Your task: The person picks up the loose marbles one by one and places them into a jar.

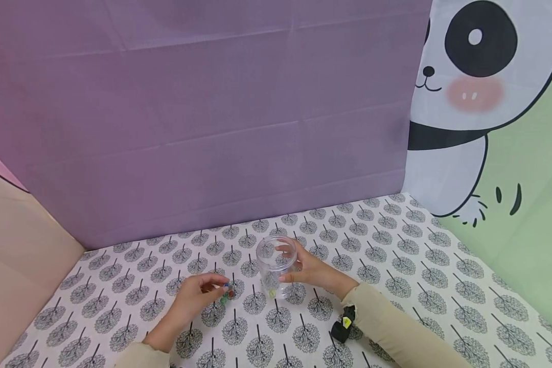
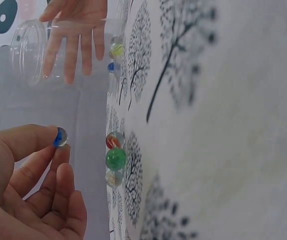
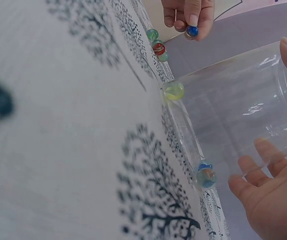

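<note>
My left hand (image 1: 194, 297) pinches a clear marble with blue inside (image 2: 61, 137) between thumb and fingertips, above the cloth. Close below it on the cloth sit a green marble (image 2: 116, 159), a red-streaked marble (image 2: 114, 140) and a pale clear one (image 2: 114, 179). To the right stands an upright clear jar (image 1: 268, 271) with an open top. My right hand (image 1: 309, 270) holds the jar from its right side, thumb in front and fingers behind. Inside, at the jar's bottom, lie a yellow marble (image 3: 174, 91), a blue marble (image 3: 205, 165) and a pale bluish-orange one (image 3: 206, 178).
A white cloth (image 1: 276, 343) printed with grey trees covers the table. A purple curtain (image 1: 211, 128) rises behind it, and a panda print (image 1: 446, 168) is on the right-hand wall. A small black device (image 1: 341, 331) sits at the right wrist.
</note>
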A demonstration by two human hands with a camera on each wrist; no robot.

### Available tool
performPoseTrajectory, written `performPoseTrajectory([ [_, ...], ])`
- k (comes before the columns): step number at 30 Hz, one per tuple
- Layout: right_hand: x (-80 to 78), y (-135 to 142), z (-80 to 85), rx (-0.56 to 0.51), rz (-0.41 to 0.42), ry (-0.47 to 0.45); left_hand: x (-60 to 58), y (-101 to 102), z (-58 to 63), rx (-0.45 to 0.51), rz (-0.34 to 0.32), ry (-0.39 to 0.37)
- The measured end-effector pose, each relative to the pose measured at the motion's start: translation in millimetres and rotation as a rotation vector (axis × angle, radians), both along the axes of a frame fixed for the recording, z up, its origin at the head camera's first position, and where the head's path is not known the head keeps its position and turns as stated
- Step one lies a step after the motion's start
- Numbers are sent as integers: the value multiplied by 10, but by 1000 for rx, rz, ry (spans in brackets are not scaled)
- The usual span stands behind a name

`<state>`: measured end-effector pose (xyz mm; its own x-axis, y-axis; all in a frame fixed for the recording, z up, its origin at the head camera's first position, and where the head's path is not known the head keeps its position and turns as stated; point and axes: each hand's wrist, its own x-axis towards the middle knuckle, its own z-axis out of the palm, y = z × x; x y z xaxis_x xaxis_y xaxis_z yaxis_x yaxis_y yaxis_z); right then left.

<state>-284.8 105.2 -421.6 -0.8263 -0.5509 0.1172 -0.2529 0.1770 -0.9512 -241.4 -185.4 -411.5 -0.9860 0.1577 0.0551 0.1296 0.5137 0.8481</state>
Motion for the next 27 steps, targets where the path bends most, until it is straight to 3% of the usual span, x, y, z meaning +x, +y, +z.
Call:
performPoseTrajectory([
  [12, 8, -2, 16, -1, 0, 2, 13, 78, -33, 35, -41, 11],
  [27, 0, 0, 5, -9, 5, 2, 22, 166, -30, 48, -47, 40],
])
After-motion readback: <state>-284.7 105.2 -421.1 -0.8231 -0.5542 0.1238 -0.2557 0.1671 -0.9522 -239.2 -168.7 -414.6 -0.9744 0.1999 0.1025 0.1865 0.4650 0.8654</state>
